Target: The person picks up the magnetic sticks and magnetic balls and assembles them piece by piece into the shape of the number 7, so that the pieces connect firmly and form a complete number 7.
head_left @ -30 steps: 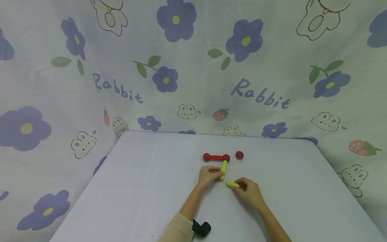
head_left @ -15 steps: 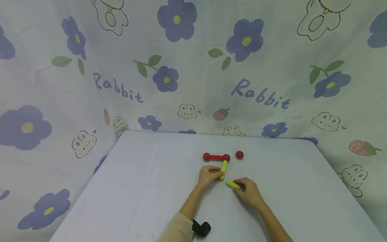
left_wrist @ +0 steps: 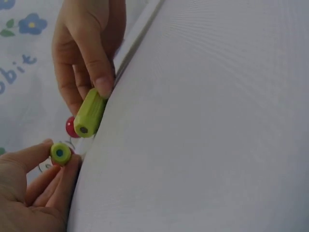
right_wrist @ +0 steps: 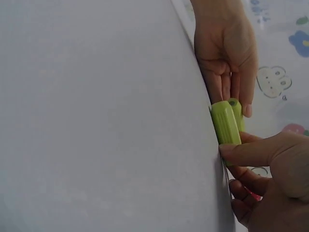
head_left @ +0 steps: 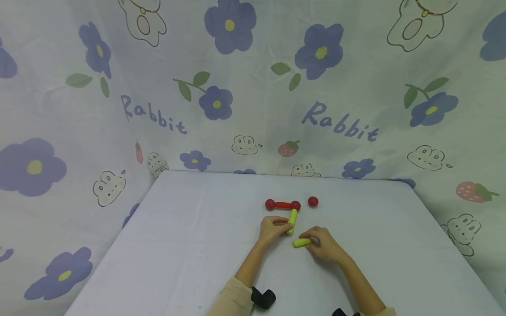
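My left hand (head_left: 272, 230) pinches a yellow-green magnetic-looking rod (head_left: 293, 219) between thumb and fingers. The far end of that rod meets a red ball (head_left: 295, 205), which a red rod (head_left: 283, 205) joins to another red ball (head_left: 270, 204). To the right, my right hand (head_left: 326, 246) grips a second yellow-green rod (head_left: 301, 242) by one end, its other end pointing left toward the first rod's near end. In the left wrist view, the left-held rod (left_wrist: 60, 153) shows a dark round spot on its end face, and so does the right-held rod (left_wrist: 89, 116).
A loose red ball (head_left: 313, 202) lies right of the joined pieces. The white-covered table (head_left: 189, 245) ends at the back against a patterned cloth (head_left: 253, 87). A black wrist device (head_left: 263, 299) sits at my left sleeve (head_left: 232, 298).
The right-held rod has turned, so its free end sits lower and slightly further left. My right hand shifted slightly up and left. My left hand and its pieces stay in place.
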### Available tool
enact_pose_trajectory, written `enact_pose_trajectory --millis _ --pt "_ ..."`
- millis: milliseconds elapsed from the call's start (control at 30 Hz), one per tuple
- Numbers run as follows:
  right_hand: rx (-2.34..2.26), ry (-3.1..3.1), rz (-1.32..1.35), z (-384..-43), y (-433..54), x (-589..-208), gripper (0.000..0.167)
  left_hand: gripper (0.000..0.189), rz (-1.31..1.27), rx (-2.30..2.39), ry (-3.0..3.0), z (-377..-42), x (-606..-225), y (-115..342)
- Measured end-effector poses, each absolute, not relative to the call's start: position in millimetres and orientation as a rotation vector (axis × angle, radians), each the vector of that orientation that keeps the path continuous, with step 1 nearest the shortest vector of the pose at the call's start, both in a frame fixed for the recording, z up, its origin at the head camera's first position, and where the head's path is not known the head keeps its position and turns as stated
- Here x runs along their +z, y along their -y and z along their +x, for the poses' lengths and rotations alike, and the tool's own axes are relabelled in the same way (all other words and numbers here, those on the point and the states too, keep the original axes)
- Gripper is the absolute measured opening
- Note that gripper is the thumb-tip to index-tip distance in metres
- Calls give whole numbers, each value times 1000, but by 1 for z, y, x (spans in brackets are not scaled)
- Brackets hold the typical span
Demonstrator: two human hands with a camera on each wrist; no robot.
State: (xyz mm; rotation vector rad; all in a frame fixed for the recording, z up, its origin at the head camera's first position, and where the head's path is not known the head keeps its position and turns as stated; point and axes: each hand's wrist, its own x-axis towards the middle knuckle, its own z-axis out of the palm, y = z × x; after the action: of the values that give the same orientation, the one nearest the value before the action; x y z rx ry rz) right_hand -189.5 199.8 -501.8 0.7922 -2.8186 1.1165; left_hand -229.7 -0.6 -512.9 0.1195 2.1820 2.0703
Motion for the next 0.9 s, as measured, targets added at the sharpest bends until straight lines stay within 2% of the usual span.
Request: enact_pose_trajectory --millis 333,467,667,767,900 --pt "1170 2826 823 -194 -202 -499 35 29 118 2051 -2205 -230 -514 0" --pt "1255 2810 547 -186 -201 -500 38 29 110 2042 -2207 -230 -514 0" --pt "1330 2656 38 -173 -191 -504 29 29 102 2031 -2214 -229 -513 1" --pt "1321 2628 -140 -166 -183 -505 37 29 100 2026 -2226 -228 -513 1" --pt "1286 2647 -250 -160 -171 -506 49 29 106 2023 -2244 -228 -513 0"
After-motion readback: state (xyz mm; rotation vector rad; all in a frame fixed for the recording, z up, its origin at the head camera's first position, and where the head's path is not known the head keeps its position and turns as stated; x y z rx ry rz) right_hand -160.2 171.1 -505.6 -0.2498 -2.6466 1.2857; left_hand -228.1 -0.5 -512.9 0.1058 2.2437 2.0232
